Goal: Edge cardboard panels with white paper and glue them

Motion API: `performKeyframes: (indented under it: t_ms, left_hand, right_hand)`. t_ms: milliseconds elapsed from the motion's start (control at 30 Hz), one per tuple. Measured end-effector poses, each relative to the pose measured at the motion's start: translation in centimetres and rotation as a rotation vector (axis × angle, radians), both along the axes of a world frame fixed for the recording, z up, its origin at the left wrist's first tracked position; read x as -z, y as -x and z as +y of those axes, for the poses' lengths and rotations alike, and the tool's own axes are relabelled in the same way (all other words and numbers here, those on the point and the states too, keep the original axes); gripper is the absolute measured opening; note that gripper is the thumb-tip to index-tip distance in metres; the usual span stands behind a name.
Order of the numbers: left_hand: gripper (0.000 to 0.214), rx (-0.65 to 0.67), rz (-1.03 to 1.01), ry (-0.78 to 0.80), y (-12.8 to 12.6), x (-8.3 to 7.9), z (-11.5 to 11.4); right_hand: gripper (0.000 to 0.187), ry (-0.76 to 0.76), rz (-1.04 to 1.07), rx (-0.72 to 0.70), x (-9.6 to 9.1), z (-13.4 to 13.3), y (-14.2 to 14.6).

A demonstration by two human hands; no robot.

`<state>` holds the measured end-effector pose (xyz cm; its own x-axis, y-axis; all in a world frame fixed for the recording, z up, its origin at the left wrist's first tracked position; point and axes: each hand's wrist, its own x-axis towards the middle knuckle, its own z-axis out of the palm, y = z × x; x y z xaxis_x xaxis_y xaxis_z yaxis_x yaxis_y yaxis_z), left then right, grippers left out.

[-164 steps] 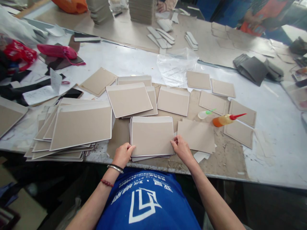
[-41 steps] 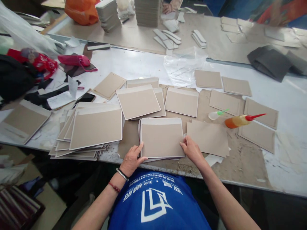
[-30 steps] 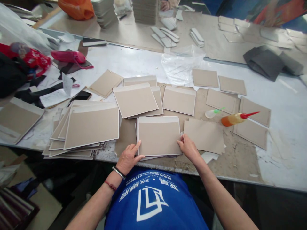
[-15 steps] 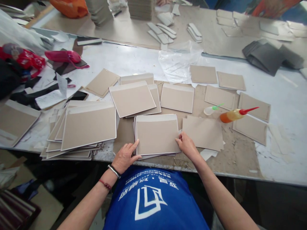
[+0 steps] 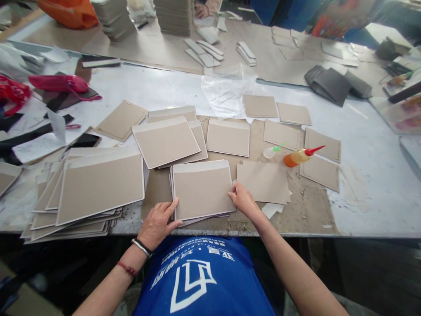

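In front of me lies a short stack of grey-beige cardboard panels, its top panel point(image 5: 202, 191) edged in white with a pale strip along the far side. My left hand point(image 5: 159, 223) rests at the stack's lower left corner, thumb and index finger spread and touching its edges. At the right edge, my right hand point(image 5: 241, 196) is closed, its fingertips pinching the top panel. Just right of that hand are plain cardboard sheets point(image 5: 263, 182) over white paper scraps. A bigger pile of edged panels point(image 5: 101, 188) sits to the left, and more panels point(image 5: 166, 141) lie beyond the stack.
An amber glue bottle point(image 5: 297, 158) with a red nozzle and a small green-tipped bottle point(image 5: 270, 152) lie to the right, near several loose panels point(image 5: 322, 145). Clear plastic film point(image 5: 226, 90) lies farther back. Across the table a co-worker's hand point(image 5: 201, 10) shows beside tall stacks point(image 5: 174, 17).
The view has swung to the right, so everything sits farther left in the picture. Both hands keep their places on the stack, and the panels look unmoved.
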<state>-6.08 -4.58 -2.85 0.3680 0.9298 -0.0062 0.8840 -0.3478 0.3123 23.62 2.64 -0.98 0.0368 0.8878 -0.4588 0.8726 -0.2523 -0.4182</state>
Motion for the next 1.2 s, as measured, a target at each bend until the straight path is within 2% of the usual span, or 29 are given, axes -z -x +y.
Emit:
performKeyframes:
  t_ms: [167, 300, 400, 500, 700, 867, 1033, 1133, 1200]
  left_hand:
    - [0.054, 0.024, 0.140, -0.122, -0.3, -0.9, 0.3]
    - [0.055, 0.155, 0.158, -0.127, -0.2, -1.0, 0.8]
    - [0.055, 0.200, 0.140, -0.110, -0.2, -1.1, 1.2]
    - [0.055, 0.169, 0.100, -0.082, -0.7, -1.8, 1.5]
    - [0.057, 0.012, 0.058, -0.028, -3.3, -3.2, 1.5]
    - [0.049, -0.138, 0.089, -0.104, -5.0, -1.9, 1.1]
    - [0.038, -0.083, -0.040, -0.219, -6.2, 0.5, 1.5]
    - [0.029, -0.132, -0.099, -0.236, -7.3, 1.2, 2.1]
    - [0.033, -0.167, -0.111, -0.225, -7.9, 1.3, 2.4]
  right_hand:
    - [0.013, 0.022, 0.007, -0.019, -0.1, 0.3, -0.1]
    - [0.012, 0.028, -0.005, -0.026, 0.1, 0.3, -0.1]
    - [0.012, 0.026, -0.010, -0.037, 0.2, 0.3, -0.1]
    - [0.013, 0.027, -0.015, -0.050, 0.2, 0.4, -0.1]
    - [0.011, 0.026, -0.033, -0.081, 0.7, 0.5, -0.3]
    - [0.012, -0.012, -0.020, -0.095, 1.2, 0.6, -0.5]
    - [0.013, 0.008, 0.005, -0.064, 0.9, 0.5, -0.5]
    - [0.012, 0.000, 0.053, -0.036, 0.6, 0.3, -0.4]
    - [0.011, -0.010, 0.078, -0.022, 0.6, 0.1, -0.4]
